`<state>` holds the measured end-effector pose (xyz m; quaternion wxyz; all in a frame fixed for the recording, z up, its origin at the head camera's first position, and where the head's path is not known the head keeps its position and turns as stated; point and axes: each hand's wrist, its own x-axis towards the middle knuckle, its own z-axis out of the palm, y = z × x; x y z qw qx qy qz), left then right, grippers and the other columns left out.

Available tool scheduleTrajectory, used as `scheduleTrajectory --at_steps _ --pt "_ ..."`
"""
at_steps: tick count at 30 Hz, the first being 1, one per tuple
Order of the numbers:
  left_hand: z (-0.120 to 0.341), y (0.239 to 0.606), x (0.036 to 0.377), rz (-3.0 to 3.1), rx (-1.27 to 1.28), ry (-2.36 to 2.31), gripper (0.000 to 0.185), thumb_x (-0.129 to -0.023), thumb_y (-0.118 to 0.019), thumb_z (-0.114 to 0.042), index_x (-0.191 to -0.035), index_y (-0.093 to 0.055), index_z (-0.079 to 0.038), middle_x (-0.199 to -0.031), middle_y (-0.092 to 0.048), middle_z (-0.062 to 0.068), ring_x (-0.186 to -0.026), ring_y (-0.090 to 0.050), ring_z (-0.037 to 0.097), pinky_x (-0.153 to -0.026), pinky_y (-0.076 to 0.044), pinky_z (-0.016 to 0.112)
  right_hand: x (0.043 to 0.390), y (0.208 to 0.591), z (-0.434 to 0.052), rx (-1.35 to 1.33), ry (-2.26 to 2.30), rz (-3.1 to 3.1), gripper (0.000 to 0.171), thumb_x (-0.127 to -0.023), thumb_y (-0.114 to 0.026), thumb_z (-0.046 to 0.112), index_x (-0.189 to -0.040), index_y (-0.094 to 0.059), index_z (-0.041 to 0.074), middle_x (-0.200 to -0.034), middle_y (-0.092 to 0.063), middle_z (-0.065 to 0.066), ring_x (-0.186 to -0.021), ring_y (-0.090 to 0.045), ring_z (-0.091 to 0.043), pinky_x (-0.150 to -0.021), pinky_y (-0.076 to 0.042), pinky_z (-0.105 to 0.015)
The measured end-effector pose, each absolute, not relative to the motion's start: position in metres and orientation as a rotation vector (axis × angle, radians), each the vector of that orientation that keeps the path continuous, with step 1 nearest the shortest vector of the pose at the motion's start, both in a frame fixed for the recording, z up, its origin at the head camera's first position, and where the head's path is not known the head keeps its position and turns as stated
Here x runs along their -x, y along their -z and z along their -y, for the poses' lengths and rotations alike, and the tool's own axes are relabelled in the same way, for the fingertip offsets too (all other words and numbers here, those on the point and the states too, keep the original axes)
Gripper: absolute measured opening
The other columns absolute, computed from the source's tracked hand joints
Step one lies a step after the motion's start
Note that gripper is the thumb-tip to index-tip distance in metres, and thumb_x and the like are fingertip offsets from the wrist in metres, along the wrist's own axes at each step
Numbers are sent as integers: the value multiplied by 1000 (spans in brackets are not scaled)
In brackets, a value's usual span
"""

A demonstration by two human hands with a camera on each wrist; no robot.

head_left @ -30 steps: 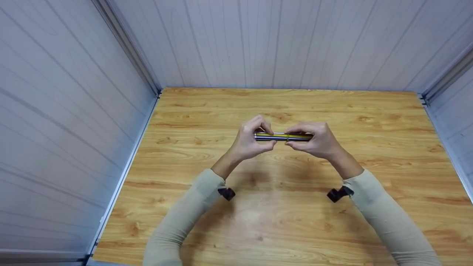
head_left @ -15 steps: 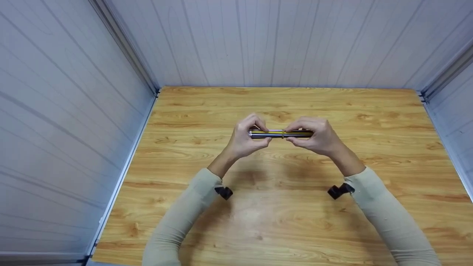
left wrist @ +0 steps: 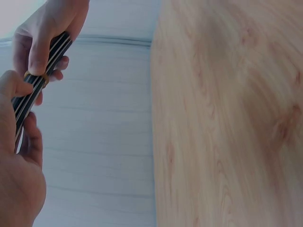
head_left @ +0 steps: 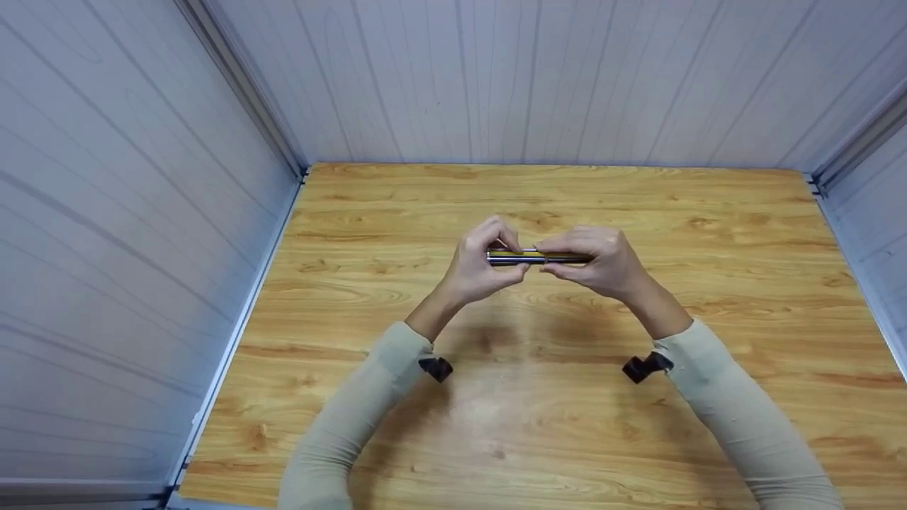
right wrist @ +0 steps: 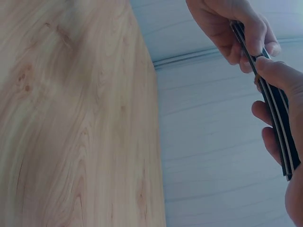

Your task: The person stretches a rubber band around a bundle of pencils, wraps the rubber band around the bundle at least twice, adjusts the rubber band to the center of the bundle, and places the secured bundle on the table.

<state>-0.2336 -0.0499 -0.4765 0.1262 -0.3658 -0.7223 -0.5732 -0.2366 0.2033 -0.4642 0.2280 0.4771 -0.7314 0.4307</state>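
A slim bundle of pencils (head_left: 509,260), yellow and dark with light stripes, is held level above the table in the head view. My left hand (head_left: 480,265) pinches its left part between thumb and fingers. On the right part, my right hand (head_left: 601,261) grips it the same way, hiding much of that end. A thin brownish rubber band (right wrist: 257,83) circles the bundle near its middle, close to the right fingertips. Dark pencil sides (left wrist: 59,49) show between both hands in the left wrist view. The two hands' fingertips nearly meet.
Beneath the hands lies a wood-grain table (head_left: 496,425). Pale panel walls stand at the back (head_left: 453,85), on the left (head_left: 120,248) and on the right (head_left: 875,212). Small black wrist cameras hang from both sleeves, one being the left camera (head_left: 436,368).
The bundle shifted slightly left, then back right. My right hand has slid left along it, so its fingertips now cover more of the band and sit nearer the left fingertips.
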Motion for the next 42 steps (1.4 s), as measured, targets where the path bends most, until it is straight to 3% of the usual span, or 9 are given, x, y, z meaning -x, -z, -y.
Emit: scheduleTrajectory --at_steps 6,12,16,33,42 --pt "57 475 234 2212 1115 1514 18 -90 -84 3 -99 -69 2 -104 -69 21 -97 -67 25 -86 -59 30 238 466 -206 -1336 -1171 2006 41 -76 -93 -17 -115 -86 -4 -103 -87 -21 -82 -83 -33 -81 -58 -11" --pt "68 478 237 2250 1073 1459 15 -93 -84 3 -102 -72 1 -106 -71 19 -100 -71 30 -92 -63 33 238 468 -219 -1286 -1300 2098 38 -82 -90 -18 -117 -85 -4 -108 -86 -24 -103 -81 -4 -88 -60 -9" --pt "73 483 237 2245 990 1514 16 -91 -84 5 -101 -73 1 -104 -71 19 -99 -71 29 -91 -62 30 238 472 -228 -1230 -1348 2128 38 -82 -88 -20 -116 -86 -2 -107 -85 -25 -97 -74 6 -81 -56 -7" --pt "58 490 264 2321 933 1462 16 -88 -77 2 -103 -70 3 -108 -71 21 -98 -62 32 -89 -48 27 257 481 -236 -1063 -1475 2184 28 -88 -84 -19 -112 -86 -4 -106 -82 -30 -97 -74 8 -85 -59 -11" --pt "51 508 280 2389 878 1534 22 -86 -72 7 -107 -71 2 -111 -66 21 -100 -55 20 -88 -47 30 269 502 -234 -937 -1540 2254 25 -92 -82 -15 -115 -85 -4 -111 -80 -31 -97 -72 6 -84 -58 -11"
